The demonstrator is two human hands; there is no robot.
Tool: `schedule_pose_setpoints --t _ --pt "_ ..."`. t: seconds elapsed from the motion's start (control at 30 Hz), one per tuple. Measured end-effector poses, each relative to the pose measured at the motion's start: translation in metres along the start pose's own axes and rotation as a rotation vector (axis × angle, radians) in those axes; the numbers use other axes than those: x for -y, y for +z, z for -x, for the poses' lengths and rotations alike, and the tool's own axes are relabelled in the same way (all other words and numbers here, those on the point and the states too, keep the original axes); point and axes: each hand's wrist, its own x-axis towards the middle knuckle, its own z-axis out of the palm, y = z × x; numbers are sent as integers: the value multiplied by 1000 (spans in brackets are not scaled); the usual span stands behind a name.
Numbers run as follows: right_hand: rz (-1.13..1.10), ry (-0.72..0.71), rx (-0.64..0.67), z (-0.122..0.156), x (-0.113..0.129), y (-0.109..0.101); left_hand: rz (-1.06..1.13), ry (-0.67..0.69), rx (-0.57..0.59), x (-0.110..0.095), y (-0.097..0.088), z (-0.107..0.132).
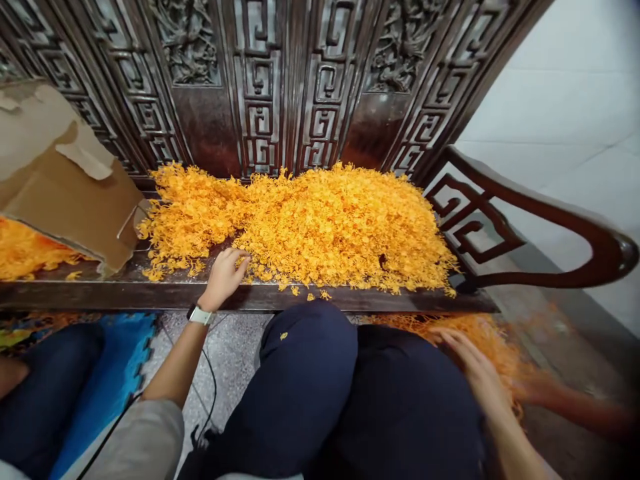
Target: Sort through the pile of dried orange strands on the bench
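A long heap of small yellow-orange pieces (pixel 340 227) with thin, branching ends lies on a dark wooden bench (pixel 280 298). At its front left edge is my left hand (pixel 223 275), palm down, fingers loosely bent and the thumb apart. Its fingertips reach the edge of the heap; no held piece shows. A pale-strapped watch (pixel 200 315) is on that wrist. My right hand (pixel 465 360) lies low beside my right thigh, fingers stretched out, close to an orange stringy heap (pixel 493 347) below the bench. Part of that hand is blurred.
A torn cardboard box (pixel 75 193) stands on the bench at left, with more orange pieces beside it. Carved dark wood panels (pixel 285 80) form the back; a curved armrest (pixel 540 227) borders the right. A blue mat (pixel 113 373), a cable and another person's leg (pixel 55 393) are lower left.
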Motion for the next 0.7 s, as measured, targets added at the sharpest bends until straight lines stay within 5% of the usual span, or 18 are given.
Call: schedule_pose_setpoints --t 0.07,0.2,0.3,0.47,0.6,0.7 --pt "-11 -48 143 -25 30 14 6 -23 -44 -1 6 -27" --pt "158 -51 900 -93 81 77 -16 -87 -149 -6 22 -96" --pt "211 37 1219 -137 95 126 15 -111 -146 -4 27 -145" --pt "131 10 1301 -169 96 165 165 -143 -323 12 24 -229" --pt "182 -66 1318 -166 108 155 667 -75 -475 23 25 -279" --pt "370 -134 1331 -163 136 135 991 -72 -454 21 26 -283"
